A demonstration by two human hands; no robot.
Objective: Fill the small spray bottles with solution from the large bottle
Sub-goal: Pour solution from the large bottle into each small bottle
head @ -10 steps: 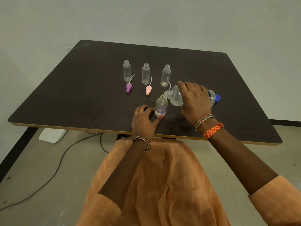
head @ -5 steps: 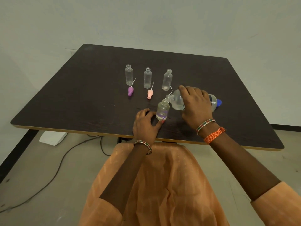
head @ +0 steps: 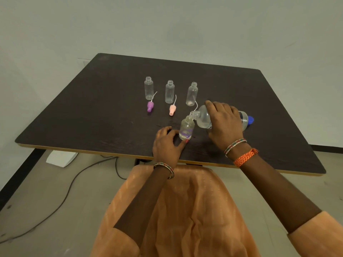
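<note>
My right hand [head: 223, 123] grips the large clear bottle [head: 203, 117], which is tipped on its side with its mouth at the neck of a small clear bottle [head: 186, 127]. That small bottle stands upright near the table's front edge, and my left hand [head: 168, 143] holds its base with thumb and fingers. Three more uncapped small bottles stand in a row behind: left [head: 148, 88], middle [head: 169, 91] and right [head: 191, 94]. A purple spray cap [head: 150, 106] and a pink spray cap [head: 172, 109] lie in front of them.
A blue cap [head: 250, 120] lies on the dark table [head: 92, 112] behind the large bottle. A white tube [head: 195, 105] shows beside the right small bottle. Under the table, a cable [head: 74, 180] and a white box [head: 61, 158] lie on the floor.
The view has shifted a little, so everything sits lower in the frame. Both hands keep their hold, with the large bottle still tipped over the small one.
</note>
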